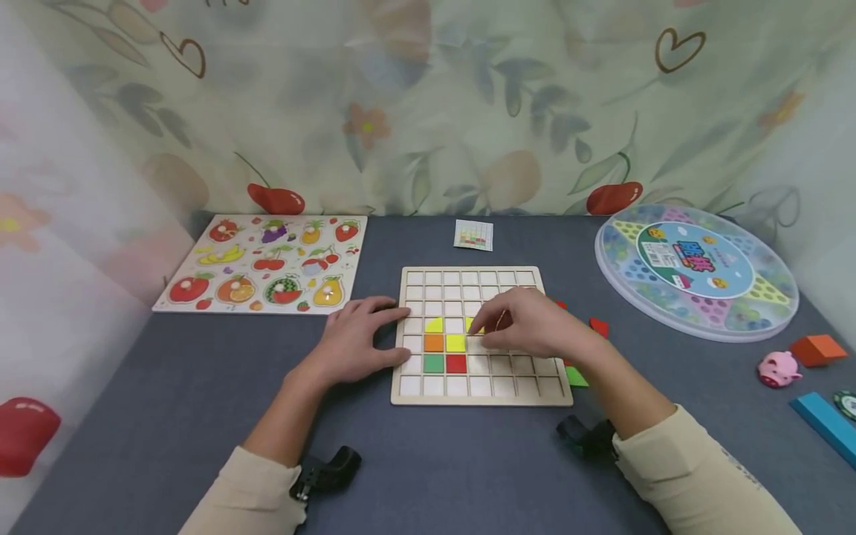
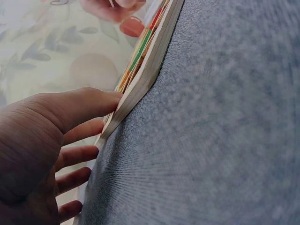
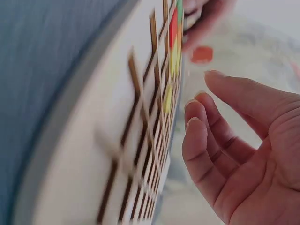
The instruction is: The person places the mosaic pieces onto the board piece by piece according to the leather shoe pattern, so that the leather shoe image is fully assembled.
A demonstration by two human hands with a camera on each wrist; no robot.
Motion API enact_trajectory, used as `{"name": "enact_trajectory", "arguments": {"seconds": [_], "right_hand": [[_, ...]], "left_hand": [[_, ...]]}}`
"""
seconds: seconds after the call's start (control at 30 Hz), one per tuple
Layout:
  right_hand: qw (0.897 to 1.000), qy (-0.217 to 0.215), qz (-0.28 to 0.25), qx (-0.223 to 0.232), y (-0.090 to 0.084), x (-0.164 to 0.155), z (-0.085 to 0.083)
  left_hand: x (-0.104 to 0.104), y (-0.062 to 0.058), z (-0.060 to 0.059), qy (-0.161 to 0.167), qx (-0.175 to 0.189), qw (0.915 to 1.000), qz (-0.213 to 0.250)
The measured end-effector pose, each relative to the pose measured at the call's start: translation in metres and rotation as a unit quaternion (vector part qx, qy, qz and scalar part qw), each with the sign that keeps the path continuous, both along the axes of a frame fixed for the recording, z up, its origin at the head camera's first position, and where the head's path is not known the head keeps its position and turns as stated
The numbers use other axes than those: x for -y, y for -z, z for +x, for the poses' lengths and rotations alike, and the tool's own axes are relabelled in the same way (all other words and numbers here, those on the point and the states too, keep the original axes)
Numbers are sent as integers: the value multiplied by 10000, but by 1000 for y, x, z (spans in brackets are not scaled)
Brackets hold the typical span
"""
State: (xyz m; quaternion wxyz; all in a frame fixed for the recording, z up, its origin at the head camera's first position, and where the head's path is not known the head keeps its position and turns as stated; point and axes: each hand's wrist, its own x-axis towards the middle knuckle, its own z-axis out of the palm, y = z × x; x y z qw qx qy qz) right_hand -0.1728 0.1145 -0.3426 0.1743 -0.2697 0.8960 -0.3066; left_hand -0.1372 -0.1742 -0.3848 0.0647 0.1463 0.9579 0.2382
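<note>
A pale wooden grid board [image 1: 481, 397] lies on the dark table with coloured tiles in several of its cells. Among them are an orange tile [image 1: 433, 342], a yellow square tile [image 1: 455, 342], a green tile [image 1: 433, 363], a red tile [image 1: 456, 363] and a yellow curved-edge tile [image 1: 434, 325]. My left hand [image 1: 357, 340] touches the board's left edge with thumb and fingers spread. Over the middle of the board is my right hand [image 1: 528, 323], fingertips beside another yellow tile [image 1: 471, 325]. In the right wrist view, its bent fingers and thumb stand apart with nothing between them.
Red [image 1: 599, 327] and green pieces [image 1: 576, 377] lie right of the board, partly behind my right arm. A small pattern card [image 1: 473, 235] is behind it. A fruit puzzle board [image 1: 261, 264] lies left; a round game box [image 1: 695, 271], pig figure [image 1: 779, 369] and blocks lie right.
</note>
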Motion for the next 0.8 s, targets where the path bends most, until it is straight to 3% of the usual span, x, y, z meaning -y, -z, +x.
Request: {"name": "enact_trajectory", "arguments": {"seconds": [0.2, 0.37, 0.57, 0.8], "right_hand": [[9982, 522, 284, -53, -9, -39, -13], [9934, 882, 718, -112, -5, -64, -25], [9867, 999, 1270, -170, 5, -82, -34], [9856, 972, 1354, -275, 9, -84, -36]], "left_hand": [[-1, 0, -1, 3, -8, 10000, 28], [-1, 1, 0, -23, 4, 10000, 27], [0, 3, 1, -28, -3, 10000, 10], [0, 4, -1, -16, -40, 10000, 33]]}}
